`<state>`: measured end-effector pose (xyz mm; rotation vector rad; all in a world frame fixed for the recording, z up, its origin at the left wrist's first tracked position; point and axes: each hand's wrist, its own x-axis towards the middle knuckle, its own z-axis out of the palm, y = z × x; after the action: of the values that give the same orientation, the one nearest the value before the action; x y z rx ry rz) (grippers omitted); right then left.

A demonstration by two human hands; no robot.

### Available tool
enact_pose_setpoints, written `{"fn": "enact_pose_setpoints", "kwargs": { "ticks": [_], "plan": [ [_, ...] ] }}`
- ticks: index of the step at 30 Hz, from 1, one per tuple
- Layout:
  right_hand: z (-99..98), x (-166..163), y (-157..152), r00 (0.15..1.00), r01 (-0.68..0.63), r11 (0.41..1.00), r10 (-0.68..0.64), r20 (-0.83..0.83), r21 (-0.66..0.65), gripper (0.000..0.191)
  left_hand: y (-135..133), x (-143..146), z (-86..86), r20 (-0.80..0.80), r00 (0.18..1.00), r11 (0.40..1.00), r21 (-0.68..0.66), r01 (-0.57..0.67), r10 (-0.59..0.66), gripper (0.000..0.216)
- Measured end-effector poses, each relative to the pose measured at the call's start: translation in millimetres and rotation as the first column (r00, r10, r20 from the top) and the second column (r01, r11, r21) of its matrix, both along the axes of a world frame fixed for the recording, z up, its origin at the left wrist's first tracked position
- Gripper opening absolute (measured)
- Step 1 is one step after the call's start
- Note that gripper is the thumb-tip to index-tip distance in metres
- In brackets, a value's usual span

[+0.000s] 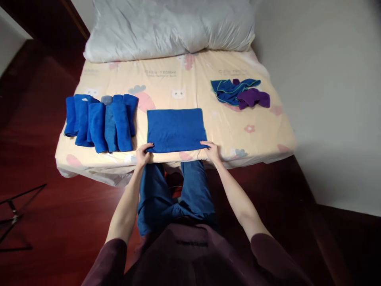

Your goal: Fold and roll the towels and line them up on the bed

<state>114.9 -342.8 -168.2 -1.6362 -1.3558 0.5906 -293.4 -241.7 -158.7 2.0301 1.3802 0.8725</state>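
Note:
A blue towel [176, 129] with thin green edging lies flat as a rectangle near the bed's front edge. My left hand [144, 154] pinches its near left corner, thumb on top and the fingers partly hidden beneath. At the near right corner, my right hand [212, 151] grips the cloth in the same way. The towel's near edge looks slightly curled between the two hands. Left of it sits a row of several rolled or folded blue towels [97, 125]. Farther right is a loose heap of a crumpled blue towel [228, 93] and a purple cloth [253, 98].
The bed [178, 93] has a pale yellow sheet with carrot and cat prints. A large white quilt [172, 28] lies folded across the far end. A white wall [327, 99] stands at the right. Black stand legs [14, 218] rest on the red floor at the left.

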Motion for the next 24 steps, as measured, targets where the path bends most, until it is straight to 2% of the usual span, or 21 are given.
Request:
{"fn": "enact_pose_setpoints", "kwargs": {
  "ticks": [4,8,11,16,20,24],
  "plan": [
    [2.1,8,3,0.994,0.0,0.999,-0.003,-0.107,-0.032,0.045,4,-5,2.7,0.003,0.999,0.998,-0.034,0.045,-0.044,0.046],
    [0.4,10,3,0.992,-0.01,0.998,0.003,-0.13,-0.054,0.046,2,-6,4.1,-0.018,0.999,0.999,-0.029,0.044,-0.044,0.049],
    [-2.2,8,2,0.989,0.027,0.998,-0.035,-0.146,-0.054,0.049,0,-8,-0.7,-0.006,1.0,1.0,-0.008,-0.008,0.008,0.047],
    [-5.6,7,2,0.975,0.104,0.994,-0.109,-0.192,-0.037,0.043,-1,-10,-10.2,0.098,0.993,0.998,-0.014,-0.066,0.067,0.041],
    [-11.9,11,2,0.977,0.123,0.992,-0.121,-0.176,0.004,0.037,-1,-6,-10.6,0.08,0.984,0.987,-0.038,-0.157,0.16,0.047],
    [-22.1,15,5,0.966,0.173,0.985,-0.166,-0.196,0.02,0.035,-1,-2,-11.0,0.099,0.975,0.98,-0.034,-0.197,0.199,0.049]
  ]
}}
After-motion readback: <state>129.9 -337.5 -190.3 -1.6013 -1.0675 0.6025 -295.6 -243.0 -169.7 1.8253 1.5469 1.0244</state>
